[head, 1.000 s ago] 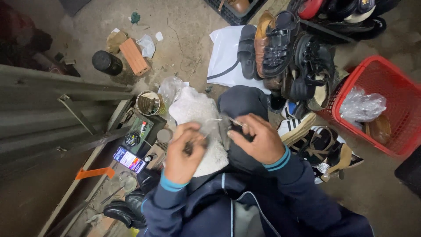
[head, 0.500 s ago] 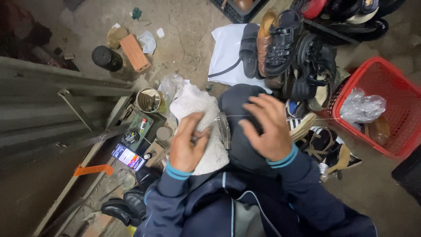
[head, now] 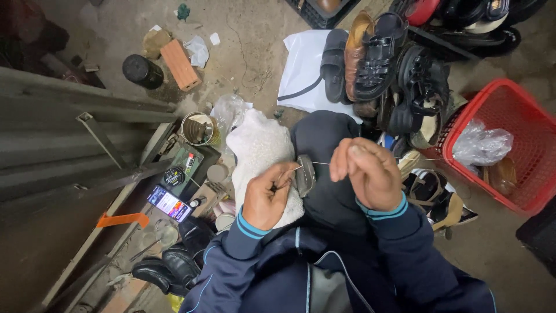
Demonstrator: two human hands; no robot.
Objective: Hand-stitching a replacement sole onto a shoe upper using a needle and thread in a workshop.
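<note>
So the right hand [head: 370, 174] is coming off the top of the dark shoe [head: 324, 168], where it was lying flat half a second ago, and it's now swinging out to the side, pulling a thin pale thread [head: 423, 159] tight. The thread is running from the small grey piece [head: 305, 175] on the shoe, through the pinched fingers, and on out toward the red basket [head: 521, 185].

The left hand [head: 267, 197] is sitting just beside that grey piece, fingers curled shut right where the thread comes out. I can't tell whether it's holding a needle or awl or just bracing the piece, it's too small to see. The shoe itself is resting in the person's lap, with a white fuzzy cloth [head: 258, 153] touching its left side.

Looks to me like they're mid-stitch, drawing the slack through. I'd guess the thread needs to come snug while the left hand keeps the piece from sliding, and then the thread has to go back to the seam.

Around them there's a pile of sandals [head: 376, 58] up top, a tin can [head: 200, 128], a phone [head: 169, 203] with its screen lit, and a brick [head: 180, 65] further off.
</note>
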